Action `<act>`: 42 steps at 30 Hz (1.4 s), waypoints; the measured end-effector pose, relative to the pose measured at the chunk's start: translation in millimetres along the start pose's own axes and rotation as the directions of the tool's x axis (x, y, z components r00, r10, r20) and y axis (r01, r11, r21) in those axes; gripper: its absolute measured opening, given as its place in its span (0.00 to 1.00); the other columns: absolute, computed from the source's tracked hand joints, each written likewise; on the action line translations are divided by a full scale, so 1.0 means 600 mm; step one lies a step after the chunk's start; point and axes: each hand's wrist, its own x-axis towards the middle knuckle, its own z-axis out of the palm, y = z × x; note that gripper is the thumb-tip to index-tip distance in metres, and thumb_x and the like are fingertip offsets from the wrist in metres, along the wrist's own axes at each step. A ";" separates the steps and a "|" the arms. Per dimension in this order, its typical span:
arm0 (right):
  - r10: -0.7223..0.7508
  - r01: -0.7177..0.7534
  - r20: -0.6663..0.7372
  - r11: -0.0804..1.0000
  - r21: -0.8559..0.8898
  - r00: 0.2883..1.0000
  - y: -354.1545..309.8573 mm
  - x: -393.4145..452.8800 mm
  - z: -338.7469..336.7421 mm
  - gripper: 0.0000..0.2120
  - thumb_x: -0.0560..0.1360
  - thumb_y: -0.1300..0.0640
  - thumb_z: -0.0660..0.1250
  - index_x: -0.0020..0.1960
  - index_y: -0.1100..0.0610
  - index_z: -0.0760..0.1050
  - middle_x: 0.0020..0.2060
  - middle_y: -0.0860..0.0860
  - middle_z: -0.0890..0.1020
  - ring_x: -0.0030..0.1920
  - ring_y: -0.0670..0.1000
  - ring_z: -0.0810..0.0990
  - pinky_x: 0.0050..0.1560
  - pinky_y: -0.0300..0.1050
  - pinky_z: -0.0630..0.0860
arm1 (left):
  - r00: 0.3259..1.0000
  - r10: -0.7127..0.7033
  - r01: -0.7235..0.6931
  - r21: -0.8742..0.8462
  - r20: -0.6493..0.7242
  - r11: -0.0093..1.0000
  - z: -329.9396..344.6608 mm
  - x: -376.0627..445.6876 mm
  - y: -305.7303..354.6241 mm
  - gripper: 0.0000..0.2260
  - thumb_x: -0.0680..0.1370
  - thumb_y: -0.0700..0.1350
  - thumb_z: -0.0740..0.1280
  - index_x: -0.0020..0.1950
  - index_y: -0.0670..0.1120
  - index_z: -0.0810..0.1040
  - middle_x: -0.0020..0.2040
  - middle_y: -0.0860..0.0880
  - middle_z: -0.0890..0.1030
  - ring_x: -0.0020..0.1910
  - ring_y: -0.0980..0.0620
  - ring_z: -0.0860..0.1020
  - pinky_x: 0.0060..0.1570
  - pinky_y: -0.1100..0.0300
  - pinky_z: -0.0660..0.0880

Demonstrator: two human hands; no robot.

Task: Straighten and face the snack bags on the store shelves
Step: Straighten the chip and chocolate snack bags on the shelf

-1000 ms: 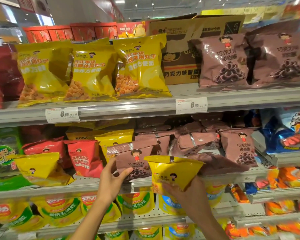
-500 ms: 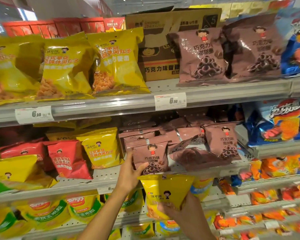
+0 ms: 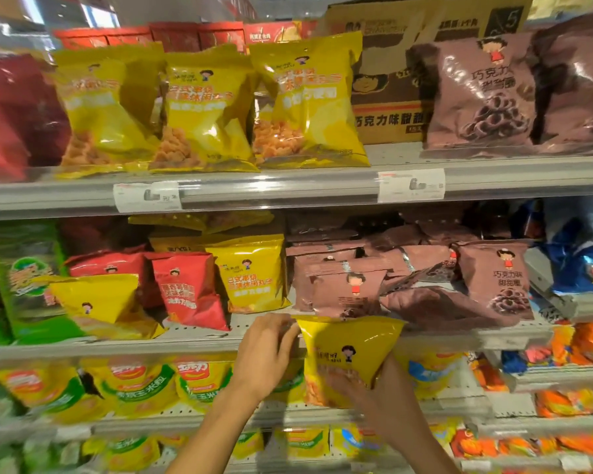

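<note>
A small yellow snack bag [image 3: 348, 350] hangs in front of the middle shelf's edge [image 3: 199, 345]. My right hand [image 3: 384, 395] grips its lower part from below. My left hand [image 3: 266, 354] holds the bag's upper left corner with curled fingers. Right behind the bag, brown chocolate-ring bags [image 3: 348, 289] lie in a loose pile on the middle shelf, one upright at the right [image 3: 497, 285]. To the left stand a yellow bag [image 3: 250, 275], red bags [image 3: 189, 289] and a tilted yellow bag [image 3: 100, 304].
The top shelf [image 3: 288, 189] carries three large yellow bags [image 3: 202, 111], large brown bags [image 3: 480, 97], a cardboard box [image 3: 391, 80] and red bags at the far left. Blue bags [image 3: 582, 265] sit at the right, green ones [image 3: 28, 278] at the left. Lower shelves hold yellow-green and orange bags.
My left hand has left the brown bag and come down onto the yellow bag's top corner. The view has swung back to the left.
</note>
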 end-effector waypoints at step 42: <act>-0.106 0.134 0.101 0.937 -0.324 0.989 -0.079 0.162 0.210 0.15 0.69 0.41 0.79 0.51 0.42 0.80 0.40 0.33 0.85 0.43 0.35 0.83 0.40 0.29 0.75 | 0.988 -0.008 0.063 0.354 -0.154 0.933 -0.120 -0.110 -0.246 0.19 0.73 0.51 0.69 0.61 0.46 0.72 0.56 0.48 0.72 0.58 0.46 0.71 0.64 0.47 0.70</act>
